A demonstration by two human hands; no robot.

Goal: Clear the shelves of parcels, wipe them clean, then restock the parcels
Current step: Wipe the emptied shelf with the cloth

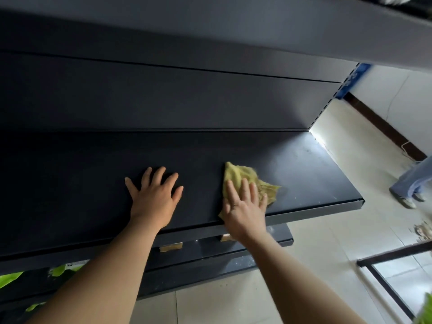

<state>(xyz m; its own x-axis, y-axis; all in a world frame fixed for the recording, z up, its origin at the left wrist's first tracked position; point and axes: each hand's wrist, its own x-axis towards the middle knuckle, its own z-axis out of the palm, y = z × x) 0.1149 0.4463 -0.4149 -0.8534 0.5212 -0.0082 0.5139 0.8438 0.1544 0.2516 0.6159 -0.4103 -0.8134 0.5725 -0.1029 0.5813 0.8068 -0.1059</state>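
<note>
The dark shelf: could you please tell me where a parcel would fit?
The shelf is bare left of the left hand, along the back panel, and right of the yellow cloth to its end. The front middle is taken by both hands; the right hand presses the cloth.

cloth (240, 174): partly under right hand (245, 206) | person (413, 181): legs only, cut by right edge

Surface of shelf (93, 183): dark painted metal, matt, smooth; pale scuffs and specks toward its right end. On shelf, cloth (240, 176): yellow fabric, soft, crumpled, fuzzy edge. Right of shelf, floor (327, 242): pale tile, faint sheen, dusty.
</note>
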